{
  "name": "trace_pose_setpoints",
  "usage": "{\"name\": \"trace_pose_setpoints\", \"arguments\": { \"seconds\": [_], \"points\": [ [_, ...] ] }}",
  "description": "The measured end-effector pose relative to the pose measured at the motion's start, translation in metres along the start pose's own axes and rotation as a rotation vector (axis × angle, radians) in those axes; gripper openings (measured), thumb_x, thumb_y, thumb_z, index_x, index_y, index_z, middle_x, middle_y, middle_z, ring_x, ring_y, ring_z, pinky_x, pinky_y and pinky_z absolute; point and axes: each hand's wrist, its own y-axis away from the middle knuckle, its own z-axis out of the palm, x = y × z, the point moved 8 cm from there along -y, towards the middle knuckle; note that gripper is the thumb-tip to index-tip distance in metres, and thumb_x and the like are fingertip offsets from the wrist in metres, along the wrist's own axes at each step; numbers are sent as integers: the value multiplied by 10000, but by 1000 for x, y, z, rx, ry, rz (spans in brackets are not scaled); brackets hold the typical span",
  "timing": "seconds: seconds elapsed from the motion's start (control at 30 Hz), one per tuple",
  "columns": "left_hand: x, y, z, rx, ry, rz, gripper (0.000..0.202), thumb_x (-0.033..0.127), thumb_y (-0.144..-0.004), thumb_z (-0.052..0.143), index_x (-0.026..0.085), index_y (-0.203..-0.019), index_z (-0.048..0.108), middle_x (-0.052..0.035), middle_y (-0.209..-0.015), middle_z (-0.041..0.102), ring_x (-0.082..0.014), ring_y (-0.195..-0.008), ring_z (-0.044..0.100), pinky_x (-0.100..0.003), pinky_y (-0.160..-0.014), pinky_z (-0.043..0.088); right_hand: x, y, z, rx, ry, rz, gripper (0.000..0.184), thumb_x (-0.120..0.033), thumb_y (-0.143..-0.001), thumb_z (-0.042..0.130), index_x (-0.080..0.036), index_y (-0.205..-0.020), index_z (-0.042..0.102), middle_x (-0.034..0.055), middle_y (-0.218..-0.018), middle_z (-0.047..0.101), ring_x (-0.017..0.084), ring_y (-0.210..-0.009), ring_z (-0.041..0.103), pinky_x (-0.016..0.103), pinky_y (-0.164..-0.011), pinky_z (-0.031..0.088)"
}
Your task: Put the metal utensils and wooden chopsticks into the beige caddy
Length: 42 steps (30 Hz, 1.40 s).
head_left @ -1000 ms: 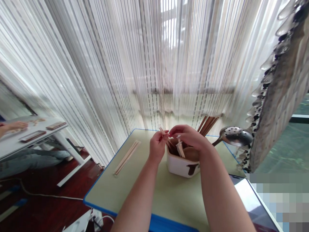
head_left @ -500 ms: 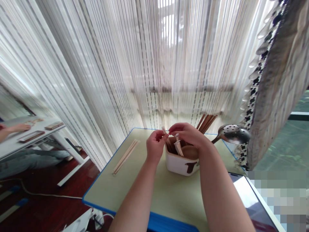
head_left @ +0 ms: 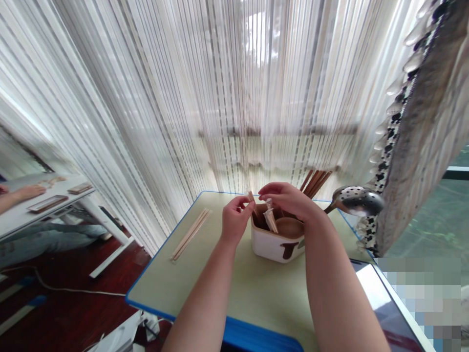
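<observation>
My left hand (head_left: 237, 215) pinches the upper end of plastic-wrapped chopsticks (head_left: 251, 196), whose lower part goes down into a white utensil holder (head_left: 267, 248) with a brown inside. Over the holder's back edge, my right hand (head_left: 284, 198) hovers with bent fingers apart, close to the wrapped tip but not gripping it. Other wrapped sticks (head_left: 270, 221) lean in the holder beside a round brown piece (head_left: 289, 228). Brown chopsticks (head_left: 317, 183) and a metal slotted ladle (head_left: 358, 201) stick out on the right, partly behind my right arm.
Wrapped chopsticks (head_left: 191, 235) lie on the left of the green table (head_left: 205, 281) with blue edging. A flat dark-screened device (head_left: 381, 298) rests at the right. Curtains hang behind. At the left, another person's hand (head_left: 32, 191) is on a white table (head_left: 22, 215).
My right hand's fingers have drawn slightly away from the tip of the wrapped chopsticks. My left hand keeps its pinch, and the view has shifted a little.
</observation>
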Motion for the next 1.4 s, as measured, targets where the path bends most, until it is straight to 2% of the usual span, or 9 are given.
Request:
{"name": "trace_pose_setpoints", "arguments": {
  "seconds": [0.1,0.27,0.43,0.53,0.7,0.9,1.0,1.23,1.4],
  "points": [
    [6,2,-2,25,-39,28,271,323,-731,611,164,-950,619,-45,-870,640,-102,-646,532,-222,-576,433,-10,2,-4,46,2,-39,293,-312,-696,636,-182,-958,622,31,-781,645,106,-611,542,213,-510,421],
    [26,8,-12,118,-96,113,451,309,-710,644,200,-1122,498,-77,-1112,565,-107,-726,531,-235,-623,440,-40,16,-31,310,79,-206,379,-359,-734,590,-196,-1076,568,54,-860,646,144,-736,574,258,-599,453],
    [29,5,-61,334,-160,198,406,337,-789,558,196,-1152,444,-92,-1155,527,-130,-800,539,-260,-679,447,-83,51,-38,544,56,-384,375,-375,-751,587,-232,-1095,543,64,-922,632,178,-824,582,317,-678,469],
    [6,4,-105,397,-420,153,324,338,-800,535,175,-1076,494,-91,-1062,564,-157,-804,539,-284,-698,448,-111,71,-14,552,-25,-489,317,-350,-775,577,-253,-1074,535,51,-914,618,171,-806,575,307,-667,466],
    [-65,31,-149,95,-909,-118,212,225,-790,531,173,-984,597,-81,-951,620,-198,-906,556,-316,-832,414,-127,84,61,419,-193,-570,177,-319,-847,476,-247,-1004,515,26,-796,578,154,-721,562,282,-623,463],
    [-86,67,-151,-10,-1150,-202,311,145,-819,445,169,-1085,604,-116,-1010,613,-233,-984,542,-348,-874,389,-86,75,168,189,24,-539,230,-367,-890,377,-232,-999,528,44,-797,599,170,-767,574,296,-699,446],
    [-84,67,-145,-21,-1190,-212,337,158,-862,356,163,-1080,613,-140,-1012,612,-249,-968,549,-371,-845,403,-42,66,200,87,111,-396,317,-433,-891,338,-227,-1031,535,46,-825,614,173,-754,576,305,-705,438],
    [-83,71,-145,-64,-1267,-253,353,130,-842,335,109,-1045,623,-193,-1048,589,-276,-988,530,-396,-805,423,86,82,182,203,-131,165,485,-589,-825,286,-185,-954,520,55,-772,586,158,-559,539,273,-471,409],
    [-80,73,-142,-85,-1251,-246,357,157,-848,327,112,-1017,638,-201,-1069,575,-277,-1003,522,-392,-791,430,97,108,157,450,-56,73,461,-576,-808,324,-224,-1067,470,61,-886,570,171,-620,548,293,-525,453]
  ]
}}
